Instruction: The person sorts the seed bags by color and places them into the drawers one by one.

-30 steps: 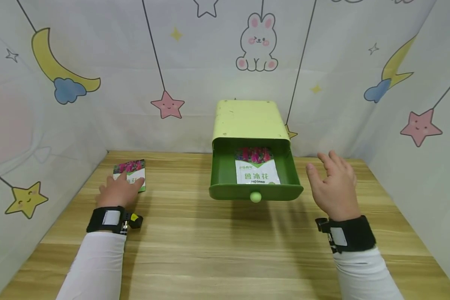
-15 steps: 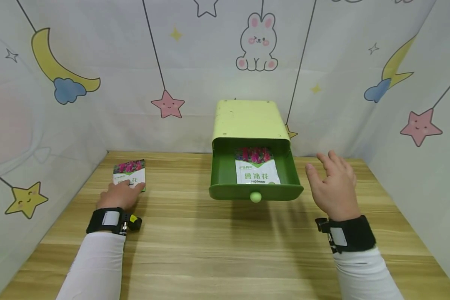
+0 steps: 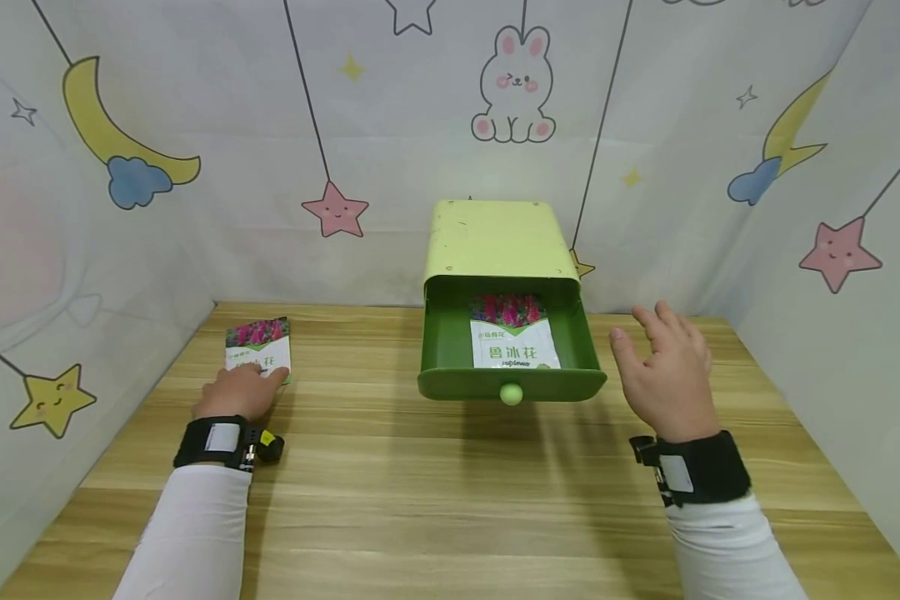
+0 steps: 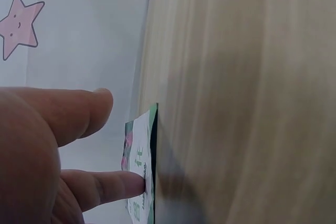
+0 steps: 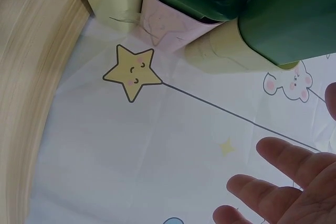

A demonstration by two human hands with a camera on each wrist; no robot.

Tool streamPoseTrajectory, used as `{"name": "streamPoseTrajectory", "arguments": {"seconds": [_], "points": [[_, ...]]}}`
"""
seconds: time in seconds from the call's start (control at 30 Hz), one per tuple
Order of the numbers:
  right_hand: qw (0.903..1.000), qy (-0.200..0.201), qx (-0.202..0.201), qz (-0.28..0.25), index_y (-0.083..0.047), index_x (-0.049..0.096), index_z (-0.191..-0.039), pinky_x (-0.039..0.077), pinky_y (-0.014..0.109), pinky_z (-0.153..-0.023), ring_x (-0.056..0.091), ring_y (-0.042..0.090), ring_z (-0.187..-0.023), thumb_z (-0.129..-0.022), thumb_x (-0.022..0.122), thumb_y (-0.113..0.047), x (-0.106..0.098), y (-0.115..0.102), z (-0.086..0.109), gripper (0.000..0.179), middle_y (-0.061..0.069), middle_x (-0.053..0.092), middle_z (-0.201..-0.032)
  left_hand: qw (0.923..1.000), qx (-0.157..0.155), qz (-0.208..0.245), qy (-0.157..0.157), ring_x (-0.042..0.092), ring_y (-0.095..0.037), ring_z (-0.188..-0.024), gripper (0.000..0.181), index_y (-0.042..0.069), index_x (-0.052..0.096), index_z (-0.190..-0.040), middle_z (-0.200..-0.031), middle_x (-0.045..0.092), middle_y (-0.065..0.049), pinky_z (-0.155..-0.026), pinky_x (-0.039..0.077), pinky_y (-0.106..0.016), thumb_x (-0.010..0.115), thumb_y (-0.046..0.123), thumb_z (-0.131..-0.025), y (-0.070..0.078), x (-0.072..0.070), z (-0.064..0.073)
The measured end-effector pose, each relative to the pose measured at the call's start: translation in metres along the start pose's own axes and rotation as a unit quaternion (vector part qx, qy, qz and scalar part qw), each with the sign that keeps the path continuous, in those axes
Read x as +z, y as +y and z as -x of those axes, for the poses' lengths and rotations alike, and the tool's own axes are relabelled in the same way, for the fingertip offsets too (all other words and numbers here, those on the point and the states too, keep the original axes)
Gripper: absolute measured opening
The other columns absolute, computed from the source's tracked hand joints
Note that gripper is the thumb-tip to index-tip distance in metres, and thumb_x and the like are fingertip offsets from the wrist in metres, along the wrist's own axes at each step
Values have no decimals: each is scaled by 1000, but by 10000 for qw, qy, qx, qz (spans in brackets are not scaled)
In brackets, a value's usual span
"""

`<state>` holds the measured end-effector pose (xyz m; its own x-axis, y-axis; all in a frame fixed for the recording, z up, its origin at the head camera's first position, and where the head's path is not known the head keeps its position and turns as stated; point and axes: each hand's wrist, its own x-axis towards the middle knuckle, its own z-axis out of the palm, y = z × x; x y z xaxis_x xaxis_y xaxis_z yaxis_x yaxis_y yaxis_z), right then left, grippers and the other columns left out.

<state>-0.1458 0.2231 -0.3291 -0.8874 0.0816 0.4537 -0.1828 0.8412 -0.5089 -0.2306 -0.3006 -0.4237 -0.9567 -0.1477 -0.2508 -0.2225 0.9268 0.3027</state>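
On the left of the table lies a seed packet (image 3: 258, 343) with pink flowers and green lettering. My left hand (image 3: 238, 392) is at its near edge. In the left wrist view, one fingertip (image 4: 135, 184) touches the face of the packet (image 4: 140, 145), while the thumb stands apart from it. A second, similar packet (image 3: 513, 342) lies flat in the pulled-out green drawer (image 3: 510, 385) of a cabinet with a pale yellow top (image 3: 501, 237). To the right of that drawer my right hand (image 3: 667, 375) hovers, fingers spread and holding nothing.
In the right wrist view the cabinet shows stacked yellow and pink shells (image 5: 170, 24) with green drawers. The open drawer juts forward with a round knob (image 3: 511, 394). A wooden table (image 3: 420, 500) runs to a patterned cloth backdrop (image 3: 390, 150) at the back and sides.
My left hand has drawn back toward me over the packet, baring more of its printed face. My right hand, the drawer and the packet inside stay where they were.
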Motion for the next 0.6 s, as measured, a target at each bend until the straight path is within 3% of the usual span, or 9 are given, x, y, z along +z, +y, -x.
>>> {"name": "streamPoseTrajectory", "arguments": {"seconds": [0.37,0.47,0.6], "points": [[10000,-11,-31,51,2,46,-134,10,71,-98,14,49,-129,-99,42,-41,1,1,0,56,29,26,-145,9992,254,-278,151,55,-38,-90,75,-8,57,-120,-116,56,-31,-77,47,-58,29,57,-97,3,0,1],[10000,-23,-46,51,2,47,-134,10,71,-98,14,49,-129,-99,42,-41,1,1,0,55,29,27,-145,9990,159,-341,228,55,-33,-79,72,-8,62,-112,-100,61,-26,-67,50,-51,36,57,-95,5,0,1],[10000,-32,-77,54,2,47,-133,10,72,-97,15,49,-128,-99,42,-41,2,0,0,55,29,27,-145,9988,-45,-351,340,50,-29,-68,69,-8,63,-105,-82,58,-18,-54,45,-41,50,58,-89,7,1,3]]}}
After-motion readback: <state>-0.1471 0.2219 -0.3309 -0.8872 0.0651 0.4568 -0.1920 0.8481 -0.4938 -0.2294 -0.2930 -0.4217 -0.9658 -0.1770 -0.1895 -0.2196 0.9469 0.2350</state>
